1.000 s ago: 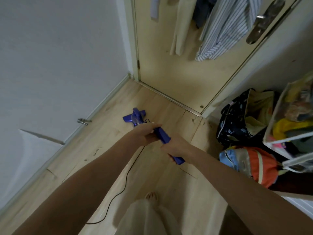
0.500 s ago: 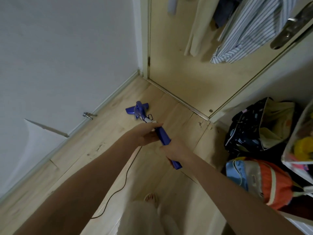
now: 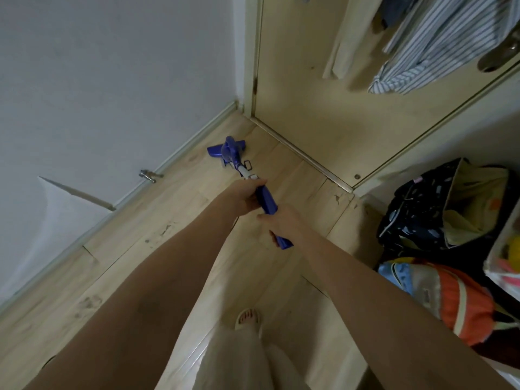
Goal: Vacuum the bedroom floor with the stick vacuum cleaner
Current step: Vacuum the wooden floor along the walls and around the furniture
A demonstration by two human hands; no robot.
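- One blue stick vacuum cleaner point(image 3: 266, 202) stood on the wooden floor point(image 3: 157, 220), its head point(image 3: 226, 149) near the corner where the wall point(image 3: 112, 66) met the door point(image 3: 323, 108).
- Two hands held its handle: the left hand point(image 3: 244, 199) gripped the upper part, and the right hand point(image 3: 284, 222) was curled round the lower part.
- Two bags lay at the right: a dark bag point(image 3: 422, 206), open, showing yellow fabric, and an orange-and-blue bag point(image 3: 455, 299).
- A striped shirt point(image 3: 439, 46) hung on the door.

The blue plastic stick vacuum cleaner point(image 3: 267, 204) has the middle of its handle hidden under the right hand point(image 3: 284, 223) and left hand point(image 3: 244, 199). The striped hanging shirt point(image 3: 439, 43) and metal door handle point(image 3: 501, 54) are cut off by the frame's top and right edges. What fills the dark patterned bag point(image 3: 416, 209) is too dim to tell.
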